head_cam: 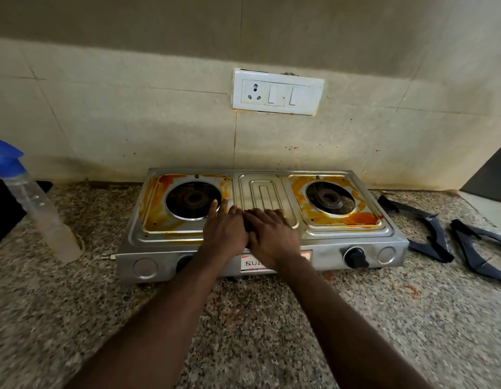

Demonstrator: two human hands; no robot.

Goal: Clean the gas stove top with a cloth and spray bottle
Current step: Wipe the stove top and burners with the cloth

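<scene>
Stains decide the coming move, and they lie to both sides of the hands, not under them. The stove (271,192) sits on the counter (243,318) with its long axis running left to right. Orange residue rings the left burner (193,200) and the right burner (330,199), heaviest at the near right corner of the right well. Both hands rest side by side, touching, on the middle of the top. The left hand (225,230) lies flat with fingers straight and spread, its tips at the near rim of the left burner, holding nothing that shows. The right hand (271,234) presses on the ribbed centre panel with fingers laid forward and lightly bent. No cloth shows plainly; a dark patch between the hands may be one, but I cannot tell. The bottle (39,209) stands on the counter well to the left of the stove, so the left hand is the nearer one for a spray. Two pan supports (429,234) lie off the stove on the right, leaving both wells bare for wiping.
</scene>
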